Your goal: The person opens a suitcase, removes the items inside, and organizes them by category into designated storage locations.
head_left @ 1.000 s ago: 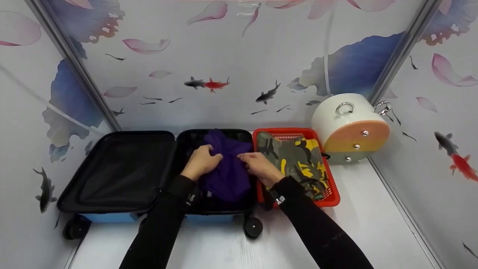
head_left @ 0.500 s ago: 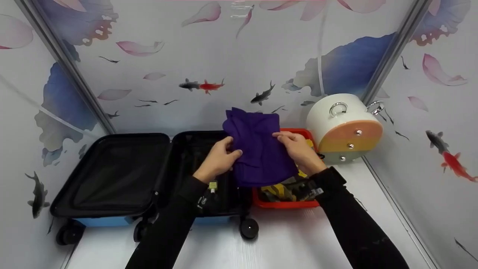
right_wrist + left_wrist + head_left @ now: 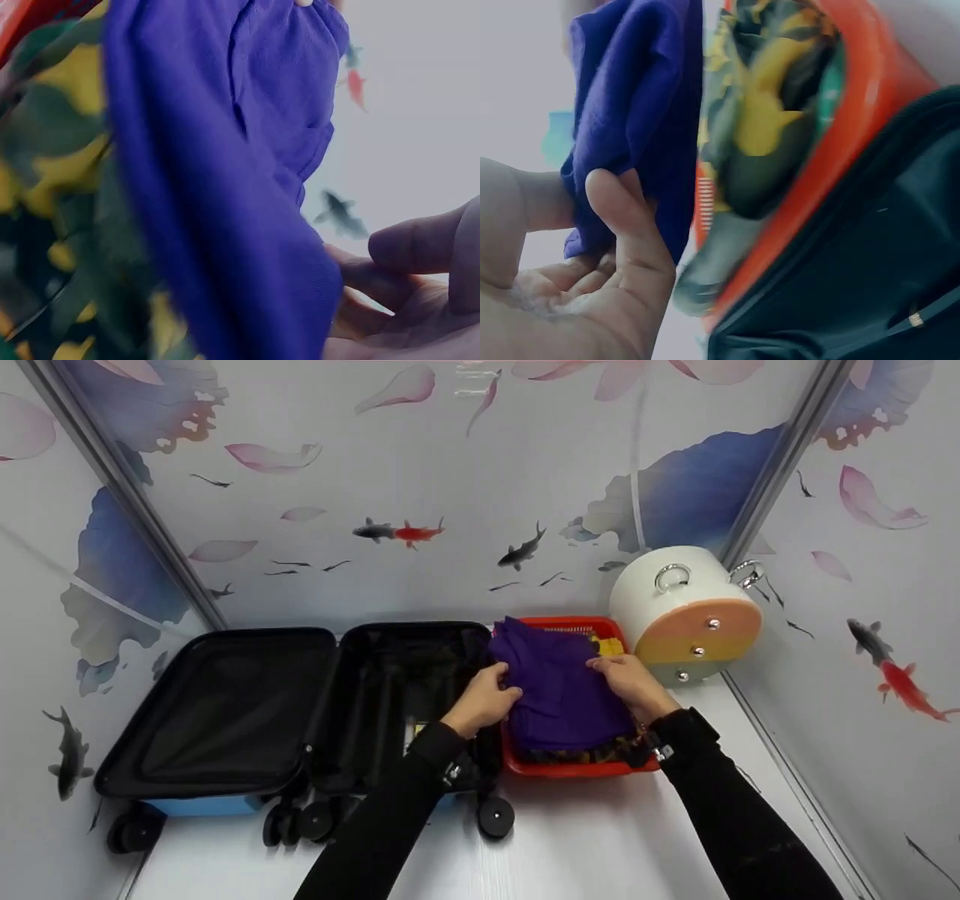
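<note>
A folded purple garment [image 3: 559, 682] lies over the camouflage clothing [image 3: 765, 127] in the red basket [image 3: 577, 769], covering most of it in the head view. At its left edge my left hand [image 3: 484, 701] pinches the fabric, thumb in front and fingers behind, as the left wrist view shows. My right hand [image 3: 634, 686] holds the opposite edge; in the right wrist view its fingers [image 3: 367, 285] reach behind the fabric while the thumb stands off it. Left of the basket is the suitcase's right half [image 3: 375, 697], lying open.
The suitcase's other half [image 3: 232, 712] lies flat at the left, with black wheels [image 3: 496, 817] along the front. Behind the basket to the right stands a round white case [image 3: 675, 585] with coloured drawers and ring handles. A printed wall [image 3: 420, 577] rises close behind everything.
Both hands lifted the purple garment out of the suitcase's right half, moved it right and lowered it over the red basket. The view has shifted slightly.
</note>
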Available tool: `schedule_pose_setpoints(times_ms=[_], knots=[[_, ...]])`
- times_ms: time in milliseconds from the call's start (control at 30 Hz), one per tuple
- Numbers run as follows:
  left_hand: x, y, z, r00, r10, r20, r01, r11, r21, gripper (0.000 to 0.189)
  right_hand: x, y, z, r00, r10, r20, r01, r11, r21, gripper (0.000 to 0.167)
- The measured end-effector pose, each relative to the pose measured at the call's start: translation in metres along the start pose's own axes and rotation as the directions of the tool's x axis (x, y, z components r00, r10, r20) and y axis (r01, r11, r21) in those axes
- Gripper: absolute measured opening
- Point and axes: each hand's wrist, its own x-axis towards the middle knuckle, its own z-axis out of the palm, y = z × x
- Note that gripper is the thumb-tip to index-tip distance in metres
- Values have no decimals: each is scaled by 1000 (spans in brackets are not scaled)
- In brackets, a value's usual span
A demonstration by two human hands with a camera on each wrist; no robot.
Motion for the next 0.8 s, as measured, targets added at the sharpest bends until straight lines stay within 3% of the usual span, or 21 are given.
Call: schedule_pose_setpoints(times_ms=[200,300,467,667,733,800], knots=[[8,-10,12,1000,-5,-7,5,999,-42,65,-2,19,-10,998,-28,-57,28,1000,-5,49],[11,-11,17,1000,-5,-4,5,999,-48,61,-1,26,-12,999,3,-47,-3,1000,-7,52],[12,-8,24,1000,-29,-3,29,1000,-4,56,3,38,-8,998,65,-1,-65,993,-102,55],[5,-3,26,998,56,-13,-57,998,-22,55,4,44,-8,997,52,-62,-60,989,-132,59],[-2,-4,22,996,89,-17,-89,996,0,52,1,41,-7,996,31,-89,-50,974,-222,62],[-11,-7,15,992,120,-24,-119,992,46,46,-5,36,-5,993,-13,-119,-29,938,-346,64]])
